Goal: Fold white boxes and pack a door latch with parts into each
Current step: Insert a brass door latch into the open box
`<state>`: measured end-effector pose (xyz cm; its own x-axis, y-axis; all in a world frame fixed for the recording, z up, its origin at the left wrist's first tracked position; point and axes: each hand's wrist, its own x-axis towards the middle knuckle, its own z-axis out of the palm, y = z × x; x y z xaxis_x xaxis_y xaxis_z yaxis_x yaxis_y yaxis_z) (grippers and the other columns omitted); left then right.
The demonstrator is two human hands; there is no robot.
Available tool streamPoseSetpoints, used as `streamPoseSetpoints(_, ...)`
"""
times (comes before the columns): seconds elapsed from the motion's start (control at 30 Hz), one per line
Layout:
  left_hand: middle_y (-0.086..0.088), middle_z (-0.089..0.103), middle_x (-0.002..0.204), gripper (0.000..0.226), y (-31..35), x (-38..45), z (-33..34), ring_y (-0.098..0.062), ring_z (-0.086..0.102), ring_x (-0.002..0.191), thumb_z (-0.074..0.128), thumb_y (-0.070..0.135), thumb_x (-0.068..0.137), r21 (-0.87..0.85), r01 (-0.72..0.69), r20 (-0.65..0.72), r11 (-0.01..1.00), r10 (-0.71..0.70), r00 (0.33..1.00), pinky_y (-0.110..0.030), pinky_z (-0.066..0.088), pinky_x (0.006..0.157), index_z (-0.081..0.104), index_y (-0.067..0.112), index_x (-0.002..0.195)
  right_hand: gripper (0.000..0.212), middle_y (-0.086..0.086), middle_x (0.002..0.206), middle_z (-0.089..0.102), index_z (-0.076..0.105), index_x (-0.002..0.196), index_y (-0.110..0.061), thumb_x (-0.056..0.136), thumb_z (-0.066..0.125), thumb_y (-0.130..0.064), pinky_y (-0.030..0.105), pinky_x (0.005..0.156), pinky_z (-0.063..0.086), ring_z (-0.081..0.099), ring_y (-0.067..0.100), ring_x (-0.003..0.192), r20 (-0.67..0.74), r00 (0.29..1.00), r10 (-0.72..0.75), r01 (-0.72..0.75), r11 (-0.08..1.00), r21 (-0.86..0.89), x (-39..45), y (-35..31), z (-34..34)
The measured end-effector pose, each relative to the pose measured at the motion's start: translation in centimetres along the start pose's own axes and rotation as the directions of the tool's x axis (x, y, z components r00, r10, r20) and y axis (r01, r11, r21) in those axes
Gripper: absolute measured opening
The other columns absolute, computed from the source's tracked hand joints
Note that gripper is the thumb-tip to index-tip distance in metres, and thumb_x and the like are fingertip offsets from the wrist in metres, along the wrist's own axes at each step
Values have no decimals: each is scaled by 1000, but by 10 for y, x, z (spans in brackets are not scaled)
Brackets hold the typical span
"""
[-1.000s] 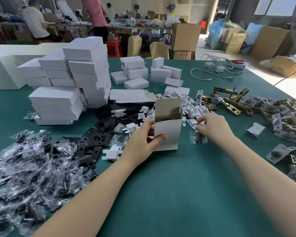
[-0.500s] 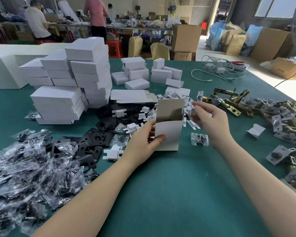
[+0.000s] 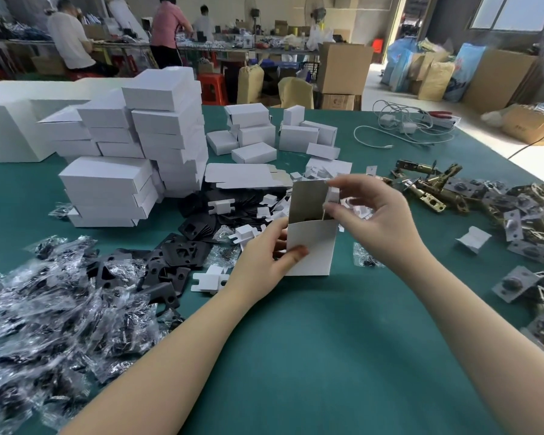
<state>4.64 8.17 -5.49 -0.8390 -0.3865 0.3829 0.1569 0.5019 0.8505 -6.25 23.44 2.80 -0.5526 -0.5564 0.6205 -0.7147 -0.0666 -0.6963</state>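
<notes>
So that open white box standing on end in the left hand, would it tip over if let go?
Probably. The white box stands tall on a narrow end, steadied by the left hand. It looks like thin card, likely light, so a nudge might topple it. The raised flap suggests it bends easily.

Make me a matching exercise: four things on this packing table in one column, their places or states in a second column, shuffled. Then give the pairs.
1. open white box
2. small white insert
3. brass latches
4. bagged black parts

A. heaped at the table's left
B. held upright by the left hand
C. piled at the right
D. pinched by the right hand at the box's mouth

Pairs: 1-B, 2-D, 3-C, 4-A
</notes>
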Motion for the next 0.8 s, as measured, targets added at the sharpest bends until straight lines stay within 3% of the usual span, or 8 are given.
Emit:
streamPoseSetpoints(0.17, 23, 67, 104, 35, 0, 0, 0, -4, 68, 93, 61, 50, 85, -11, -2, 11, 1000, 2, 1000, -19, 54, 75, 46, 62, 114, 36, -27, 102, 62, 64, 109, -34, 84, 72, -8, 15, 86, 42, 59, 1, 93, -53, 992, -113, 101, 975, -198, -3, 5, -3)
streamPoseSetpoints(0.3, 21, 67, 104, 36, -2, -1, 0, -3, 68, 92, 63, 48, 84, -33, 23, 18, 999, -22, 1000, -19, 55, 74, 47, 63, 112, 18, -8, 106, 59, 74, 103, -18, 87, 71, -12, 30, 93, 44, 58, 15, 104, 77, 989, -128, 147, 930, -338, -4, 10, 0)
streamPoseSetpoints(0.4, 21, 67, 103, 35, -2, 0, 0, -2, 68, 93, 62, 50, 83, -14, 18, 16, 1000, -18, 1000, -20, 55, 76, 47, 62, 113, 17, -1, 111, 51, 74, 103, -16, 87, 70, -20, 30, 89, 45, 54, 17, 97, 19, 993, -114, 113, 927, -356, -13, 18, 6)
streamPoseSetpoints(0.5, 18, 67, 107, 39, -7, 0, 1, -2, 66, 95, 59, 53, 83, 5, 10, 21, 1000, -10, 1000, -25, 55, 80, 46, 56, 120, 45, -9, 114, 49, 54, 127, -34, 85, 71, -35, 15, 79, 43, 52, 6, 89, -97, 995, 24, -45, 974, -224, -26, 23, 19)
streamPoseSetpoints(0.57, 14, 63, 116, 48, -6, -1, 2, -2, 63, 101, 55, 53, 86, -3, -3, -19, 1000, 2, 1000, -23, 53, 82, 45, 41, 132, 58, -26, 110, 49, 38, 125, -54, 83, 74, -37, 10, 70, 40, 53, 2, 84, -81, 981, 176, -183, 980, -80, -38, 27, 31)
streamPoseSetpoints(0.67, 11, 61, 114, 47, 12, 5, -7, -2, 61, 97, 48, 49, 92, 28, -52, -183, 998, 56, 982, -18, 49, 81, 53, 24, 130, 47, -29, 94, 60, 47, 117, -46, 83, 75, -31, 18, 64, 42, 56, 0, 72, 44, 955, 293, -287, 952, -103, -56, 46, 43)
streamPoseSetpoints(0.73, 17, 65, 100, 27, 26, 17, -31, -1, 63, 88, 49, 47, 92, 43, -11, -280, 999, 23, 960, -13, 48, 75, 58, 37, 114, 47, -28, 92, 63, 50, 120, -38, 82, 75, -28, 18, 65, 43, 59, 0, 74, 105, 942, 320, -302, 941, -154, -62, 55, 43)
streamPoseSetpoints(0.8, 19, 66, 92, 12, 32, 29, -69, -1, 64, 84, 55, 42, 92, 162, 114, -272, 980, -67, 960, -13, 47, 72, 59, 47, 102, 48, -32, 89, 62, 48, 121, -41, 82, 74, -29, 13, 60, 41, 58, 2, 71, 117, 936, 331, -311, 936, -164, -63, 59, 41)
